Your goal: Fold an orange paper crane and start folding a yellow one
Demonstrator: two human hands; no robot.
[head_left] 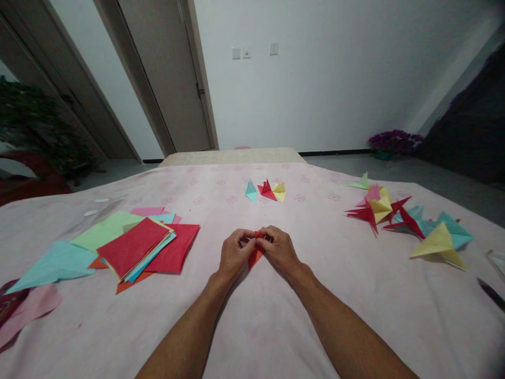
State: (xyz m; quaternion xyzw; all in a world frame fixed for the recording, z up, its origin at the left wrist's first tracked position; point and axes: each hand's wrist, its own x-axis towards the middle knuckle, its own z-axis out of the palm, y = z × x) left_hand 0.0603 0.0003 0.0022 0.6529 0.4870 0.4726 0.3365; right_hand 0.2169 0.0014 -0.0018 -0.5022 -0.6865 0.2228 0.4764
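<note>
Item: orange paper (pixel 255 258), folded small, set midway between the left and right edges of the cloth-covered desk (pixel 315 231). Both hands are pinched on its upper part, left hand (pixel 235 250) and right hand (pixel 281 247) with fingertips meeting or nearly so; a point of paper shows below.

Handling, as we judge it: align the layers first, pin them with one thumb, and press the crease flat in short strokes, sparing the thin tip from tearing.

Nearby: red folded piece (pixel 267 190), toward the far edge; stack of sheets (pixel 134 247), toward the left edge.

Unverified: we cannot make out the crease under the fingers, nor which layers each thumb presses. The near edge lies out of frame; a dark slender object (pixel 491 293), by the right edge, is cut off.
</note>
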